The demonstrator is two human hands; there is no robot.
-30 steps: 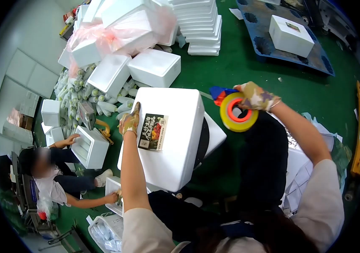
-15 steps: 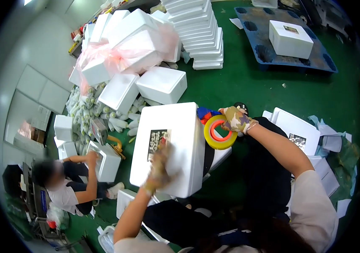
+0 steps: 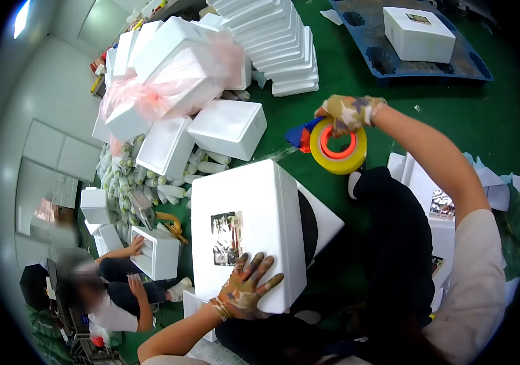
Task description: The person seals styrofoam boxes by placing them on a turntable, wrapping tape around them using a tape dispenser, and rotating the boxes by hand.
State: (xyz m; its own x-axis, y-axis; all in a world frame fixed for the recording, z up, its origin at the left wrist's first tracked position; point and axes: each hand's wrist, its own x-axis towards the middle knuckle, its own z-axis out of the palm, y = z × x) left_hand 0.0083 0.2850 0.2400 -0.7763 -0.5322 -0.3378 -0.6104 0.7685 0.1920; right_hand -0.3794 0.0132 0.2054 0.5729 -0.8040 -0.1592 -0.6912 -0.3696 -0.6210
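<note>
A white foam box (image 3: 244, 201) with a dark printed label (image 3: 227, 238) on its lid stands in front of me, slightly turned. My left hand (image 3: 247, 291), in a camouflage-pattern glove, lies on the lid near its close edge with the fingers spread. Beyond the box's far right corner, my right hand (image 3: 351, 113), gloved alike, is closed on a tape dispenser (image 3: 299, 136) with a blue and red head. Its large roll of yellow tape (image 3: 360, 149) has an orange core. A clear strip of tape (image 3: 275, 154) runs from the dispenser toward the box's far edge.
Stacked foam lids (image 3: 272, 42), more foam boxes (image 3: 229, 128) and a heap of net-wrapped produce (image 3: 132, 173) lie ahead. A labelled box (image 3: 418, 36) sits on a blue pallet (image 3: 363, 45). At left a co-worker (image 3: 117, 298) sits by an open foam box (image 3: 165, 255).
My right hand has lifted the tape dispenser up and away from the box. My left hand has slid toward the lid's near edge and flattened. The co-worker's hands have moved apart.
</note>
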